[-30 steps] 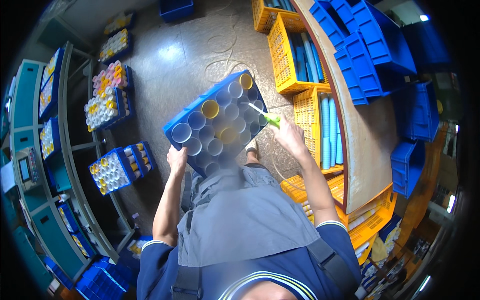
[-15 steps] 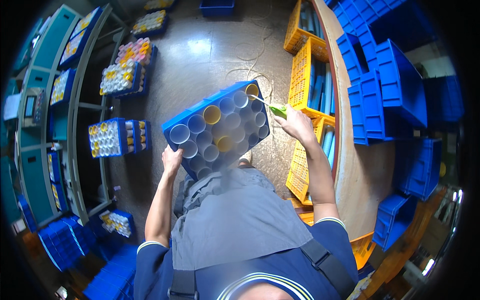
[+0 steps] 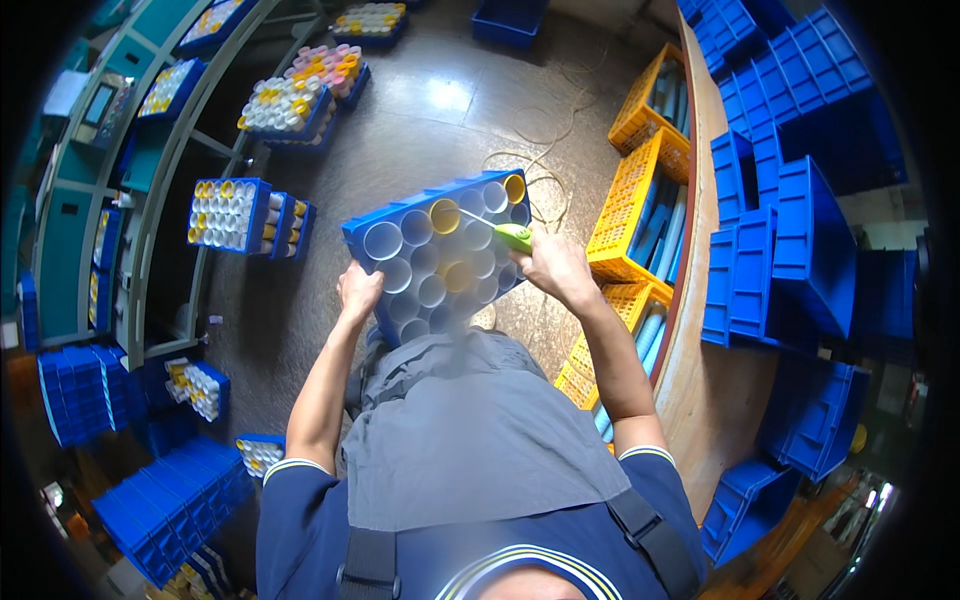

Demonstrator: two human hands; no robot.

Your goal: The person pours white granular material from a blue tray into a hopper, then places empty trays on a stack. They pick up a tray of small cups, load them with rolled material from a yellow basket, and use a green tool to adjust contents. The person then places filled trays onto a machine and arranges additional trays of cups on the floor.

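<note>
A blue crate [image 3: 400,208] is held tilted in front of my apron, filled with open-ended tubes, mostly white [image 3: 383,241] with a few yellow ones [image 3: 444,216]. My left hand [image 3: 360,290] is closed on the crate's left side. In my right hand [image 3: 558,268], fingers wrapped round it, is a green-handled tool [image 3: 514,237] with a thin metal shaft. The shaft reaches left over the tubes, its tip near the yellow tube in the far row. Whether the tip touches that tube I cannot tell. Haze blurs the crate's near part.
Yellow slatted crates [image 3: 628,205] with blue tubes line the right, beside a wooden board [image 3: 705,400] and stacked blue bins [image 3: 815,240]. Tube-filled blue crates [image 3: 229,217] stand on the left floor near a metal rack [image 3: 170,190]. A pale cord [image 3: 550,150] lies on the floor ahead.
My right hand has moved the tool left across the crate, from the yellow tube at the far right corner toward another yellow tube. My left hand keeps its grip. The whole view has turned slightly.
</note>
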